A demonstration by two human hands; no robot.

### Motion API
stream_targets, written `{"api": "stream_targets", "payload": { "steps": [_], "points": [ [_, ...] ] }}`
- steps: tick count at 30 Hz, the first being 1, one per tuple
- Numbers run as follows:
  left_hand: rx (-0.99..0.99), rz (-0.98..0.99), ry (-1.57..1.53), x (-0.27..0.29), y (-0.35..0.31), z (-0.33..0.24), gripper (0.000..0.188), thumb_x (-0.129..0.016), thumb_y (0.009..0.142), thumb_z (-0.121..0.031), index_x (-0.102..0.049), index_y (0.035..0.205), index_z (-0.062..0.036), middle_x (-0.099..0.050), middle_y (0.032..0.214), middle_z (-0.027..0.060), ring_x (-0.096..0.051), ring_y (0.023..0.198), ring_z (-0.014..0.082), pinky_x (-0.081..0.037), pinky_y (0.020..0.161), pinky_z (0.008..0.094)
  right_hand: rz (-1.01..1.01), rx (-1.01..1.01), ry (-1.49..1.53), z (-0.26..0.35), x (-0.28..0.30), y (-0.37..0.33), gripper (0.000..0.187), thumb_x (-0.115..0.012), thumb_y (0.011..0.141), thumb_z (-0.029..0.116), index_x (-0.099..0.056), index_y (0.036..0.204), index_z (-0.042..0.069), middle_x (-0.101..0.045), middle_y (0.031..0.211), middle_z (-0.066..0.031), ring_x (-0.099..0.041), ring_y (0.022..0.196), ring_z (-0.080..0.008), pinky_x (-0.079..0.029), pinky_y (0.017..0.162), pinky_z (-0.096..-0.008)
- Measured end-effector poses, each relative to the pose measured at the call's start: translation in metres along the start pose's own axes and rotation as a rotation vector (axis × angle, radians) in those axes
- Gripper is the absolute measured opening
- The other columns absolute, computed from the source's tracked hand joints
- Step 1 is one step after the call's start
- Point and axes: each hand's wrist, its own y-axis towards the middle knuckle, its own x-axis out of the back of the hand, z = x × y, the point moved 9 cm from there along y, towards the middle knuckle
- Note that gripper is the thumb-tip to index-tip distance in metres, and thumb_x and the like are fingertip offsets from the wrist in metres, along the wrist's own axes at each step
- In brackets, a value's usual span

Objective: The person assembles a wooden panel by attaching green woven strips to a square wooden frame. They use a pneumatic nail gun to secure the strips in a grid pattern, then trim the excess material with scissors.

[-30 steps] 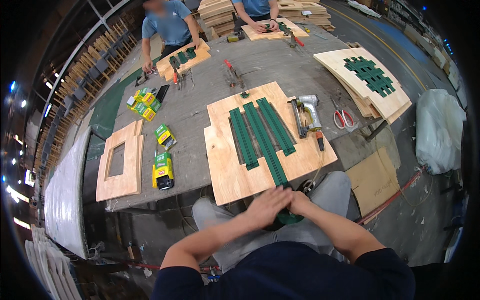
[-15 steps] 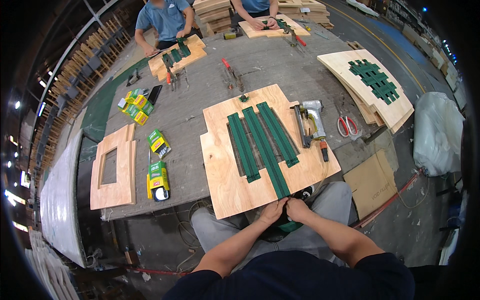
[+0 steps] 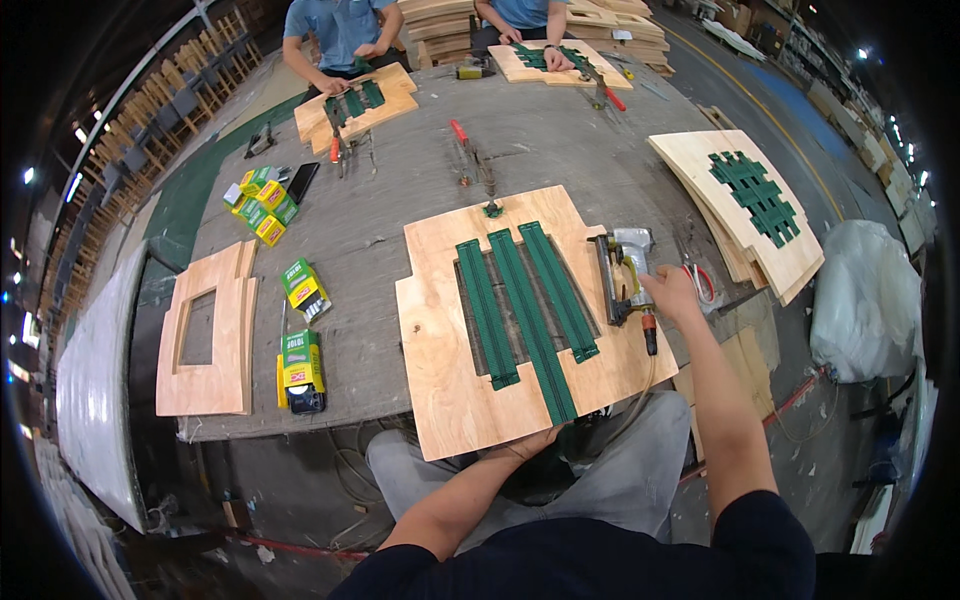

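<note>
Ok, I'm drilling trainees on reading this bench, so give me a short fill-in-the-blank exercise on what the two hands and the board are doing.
1. The right hand rests on the ____ lying at the right edge of the plywood board.
2. The left hand grips the board at its ____ edge.
3. The webbing straps laid along the board are ____ in colour.
4. The number of straps on this board is ____.

Missing words: staple gun; near; green; three

The left hand (image 3: 530,442) holds the near edge of a wooden board (image 3: 440,330) with green straps (image 3: 525,300) on it. At 3 o'clock from the board, the right hand (image 3: 672,296) grabs a staple gun (image 3: 622,272) on the grey worktop (image 3: 380,215).
</note>
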Motion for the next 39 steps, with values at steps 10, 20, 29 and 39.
{"api": "stream_targets", "payload": {
  "steps": [10,20,29,39],
  "points": [
    [-0.426,-0.018,1.854,-0.049,-0.021,-0.009,0.060,-0.026,0.108,-0.054,-0.039,0.150,-0.0133,-0.051,0.148,0.0124,-0.052,0.135,0.0321,-0.046,0.113,0.0437,0.247,-0.368,0.770,0.030,-0.034,0.013,0.030,-0.083,0.074,0.004,-0.064,0.097,-0.003,-0.066,0.081,-0.0090,-0.065,0.063,-0.0204,-0.052,0.054,-0.0375],
    [-0.239,-0.187,1.528,-0.028,-0.015,-0.012,0.053,-0.028,0.108,-0.050,-0.046,0.146,-0.0167,-0.055,0.143,0.0096,-0.054,0.133,0.0301,-0.047,0.111,0.0458,0.388,-0.353,0.844,0.102,0.039,-0.133,0.042,-0.083,0.089,0.035,-0.063,0.107,0.002,-0.062,0.074,-0.0031,-0.057,0.049,-0.0131,-0.049,0.042,-0.0315],
    [-0.114,-0.261,1.338,-0.015,-0.016,-0.004,0.050,-0.033,0.106,-0.052,-0.050,0.141,-0.0198,-0.058,0.141,0.0079,-0.056,0.130,0.0300,-0.048,0.108,0.0479,0.660,-0.277,0.627,0.141,-0.045,-0.199,0.027,-0.076,0.093,0.021,-0.069,0.102,-0.003,-0.066,0.072,-0.0051,-0.059,0.050,-0.0113,-0.044,0.043,-0.0277],
    [0.148,-0.167,-0.210,0.010,-0.015,0.020,0.038,-0.049,0.101,-0.047,-0.062,0.127,-0.0236,-0.065,0.127,0.0086,-0.062,0.118,0.0326,-0.050,0.099,0.0509,0.704,-0.279,0.577,0.153,-0.052,-0.212,0.019,-0.073,0.095,0.014,-0.067,0.105,-0.002,-0.064,0.074,-0.0020,-0.055,0.048,-0.0091,-0.042,0.041,-0.0265]
  ]
}}
